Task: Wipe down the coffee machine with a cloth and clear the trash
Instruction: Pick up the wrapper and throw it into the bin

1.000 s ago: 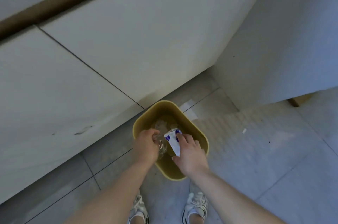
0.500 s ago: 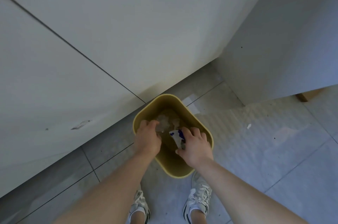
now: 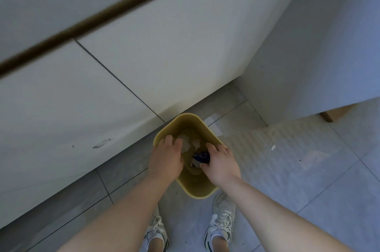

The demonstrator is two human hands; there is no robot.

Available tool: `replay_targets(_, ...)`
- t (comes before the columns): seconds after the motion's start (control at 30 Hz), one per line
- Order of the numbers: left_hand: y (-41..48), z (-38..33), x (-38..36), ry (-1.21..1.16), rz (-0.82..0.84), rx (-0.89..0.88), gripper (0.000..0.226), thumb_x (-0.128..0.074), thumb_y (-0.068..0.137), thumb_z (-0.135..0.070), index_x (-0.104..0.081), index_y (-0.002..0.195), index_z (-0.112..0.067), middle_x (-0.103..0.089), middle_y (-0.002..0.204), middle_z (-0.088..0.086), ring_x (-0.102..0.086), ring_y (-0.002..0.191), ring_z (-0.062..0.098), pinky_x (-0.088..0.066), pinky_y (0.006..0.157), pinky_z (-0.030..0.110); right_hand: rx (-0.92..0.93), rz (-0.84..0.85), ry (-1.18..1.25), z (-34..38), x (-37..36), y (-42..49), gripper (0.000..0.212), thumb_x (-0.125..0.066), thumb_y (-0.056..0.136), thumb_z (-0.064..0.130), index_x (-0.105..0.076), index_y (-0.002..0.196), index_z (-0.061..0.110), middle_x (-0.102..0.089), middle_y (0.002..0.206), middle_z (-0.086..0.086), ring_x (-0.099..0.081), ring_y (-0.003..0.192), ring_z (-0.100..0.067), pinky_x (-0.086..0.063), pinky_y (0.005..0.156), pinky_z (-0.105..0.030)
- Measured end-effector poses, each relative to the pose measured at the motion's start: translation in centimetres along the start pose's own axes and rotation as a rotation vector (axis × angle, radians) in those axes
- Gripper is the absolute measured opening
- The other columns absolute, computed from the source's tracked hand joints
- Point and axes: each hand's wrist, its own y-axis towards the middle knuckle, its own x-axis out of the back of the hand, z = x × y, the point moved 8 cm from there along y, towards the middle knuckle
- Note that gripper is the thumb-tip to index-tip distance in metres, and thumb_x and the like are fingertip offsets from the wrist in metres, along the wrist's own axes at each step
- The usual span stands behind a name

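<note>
A yellow trash bin (image 3: 197, 189) stands on the tiled floor against the white cabinet front. Both my hands reach into its mouth. My left hand (image 3: 165, 161) hangs over the bin's left side with relaxed fingers and holds nothing. My right hand (image 3: 221, 164) is over the right side, its fingers and thumb curled round a white and blue wrapper (image 3: 199, 158) low inside the bin. Crumpled pale trash (image 3: 190, 143) lies at the bottom. The coffee machine and the cloth are out of view.
White cabinet doors (image 3: 123, 50) with a brown countertop edge rise behind the bin. A white panel (image 3: 320, 56) stands at the right. A small white scrap (image 3: 273, 147) lies on the floor. My shoes (image 3: 221, 221) stand just in front of the bin.
Both hands have sunk deeper into the bin. My left hand has let go of the clear plastic it held. The wrapper in my right hand has moved lower into the bin.
</note>
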Motion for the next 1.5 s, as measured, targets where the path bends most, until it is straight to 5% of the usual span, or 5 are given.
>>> replay_targets(0.3,-5.1,-2.3,10.1,0.024,-0.071,0.031,0.045,-0.059,0.089,-0.033,-0.046,0.133,-0.030,-0.050,0.134,-0.001,-0.051,0.121,0.022,-0.045,0.102,0.038,0.088,-0.063,-0.055,2.8,9.0,-5.4,0.066,-0.060,0.089,0.049,-0.035,0.146,0.030,-0.047,0.143,-0.002,-0.046,0.129,-0.027,-0.051,0.100,-0.046)
replay_targets(0.73,-14.7,-6.9,29.9,0.027,-0.274,0.011,0.031,-0.050,0.087,-0.033,-0.051,0.118,-0.028,-0.054,0.113,0.000,-0.053,0.103,0.022,-0.046,0.087,0.038,0.205,-0.288,-0.144,9.3,26.9,-16.3,0.072,-0.059,0.086,0.058,-0.030,0.148,0.034,-0.044,0.148,-0.001,-0.046,0.131,-0.026,-0.050,0.099,-0.041)
replay_targets(1.0,-18.5,-6.9,37.2,0.057,-0.364,0.061,0.043,-0.045,0.087,-0.033,-0.047,0.130,-0.025,-0.050,0.131,0.005,-0.048,0.120,0.025,-0.042,0.101,0.042,0.281,-0.354,-0.270,12.0,33.1,-20.4,0.073,-0.052,0.089,0.061,-0.026,0.150,0.032,-0.038,0.153,-0.003,-0.039,0.136,-0.031,-0.041,0.107,-0.045)
replay_targets(1.5,-25.5,-0.9,46.4,0.086,-0.554,0.232,0.039,-0.046,0.086,-0.029,-0.053,0.124,-0.022,-0.054,0.118,0.002,-0.051,0.108,0.025,-0.041,0.092,0.039,0.533,-0.481,-0.421,22.9,40.8,-25.1,0.067,-0.053,0.091,0.055,-0.031,0.147,0.027,-0.042,0.149,-0.006,-0.044,0.130,-0.032,-0.043,0.103,-0.043)
